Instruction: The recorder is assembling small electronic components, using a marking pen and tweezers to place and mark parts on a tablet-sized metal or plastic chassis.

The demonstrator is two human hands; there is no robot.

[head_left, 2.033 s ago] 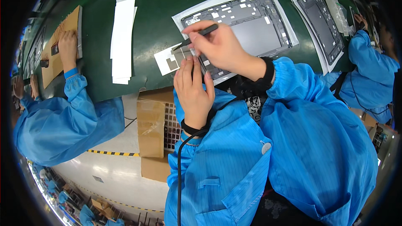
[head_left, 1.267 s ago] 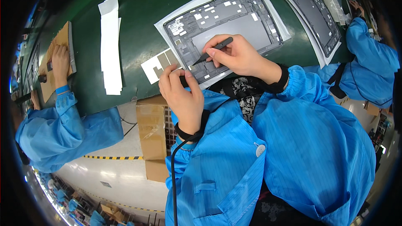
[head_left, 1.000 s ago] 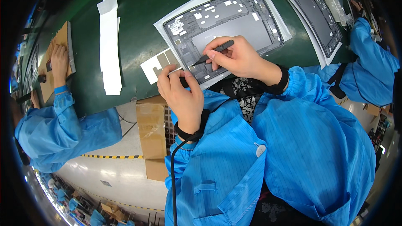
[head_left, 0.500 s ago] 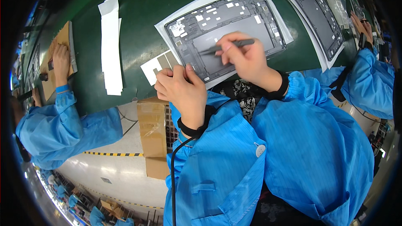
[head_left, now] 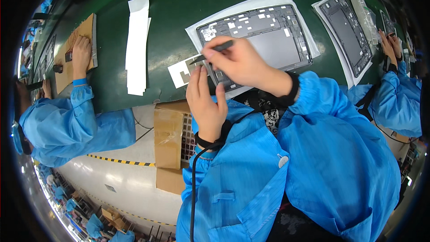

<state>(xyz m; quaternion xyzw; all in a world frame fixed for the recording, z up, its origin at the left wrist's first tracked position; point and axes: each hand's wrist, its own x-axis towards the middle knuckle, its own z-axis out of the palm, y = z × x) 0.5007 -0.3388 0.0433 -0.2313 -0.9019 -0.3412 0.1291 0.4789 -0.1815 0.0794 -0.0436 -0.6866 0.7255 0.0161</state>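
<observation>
My right hand (head_left: 246,65) grips dark pointed tweezers (head_left: 227,45), their tip over a small white and grey-brown sticker sheet (head_left: 177,75). My left hand (head_left: 207,110) lies at the near edge of that sheet, fingers stretched out and thumb apart, with nothing seen in it. Beside the sheet, a dark tablet housing (head_left: 280,47) with several white patches lies on white paper (head_left: 256,2). My right hand hides part of its left side. A black strap (head_left: 208,143) with a cord circles my left wrist.
White paper strips (head_left: 137,47) lie left on the green table (head_left: 168,13). Another tablet housing (head_left: 346,33) on paper lies right. Co-workers in blue sit at both sides, one hand (head_left: 81,57) over a cardboard piece (head_left: 88,27). A cardboard box (head_left: 168,139) stands below the table edge.
My right hand has brought the tweezers left, from over the housing to the sticker sheet. My left hand's bent fingers have straightened. The whole view has shifted slightly.
</observation>
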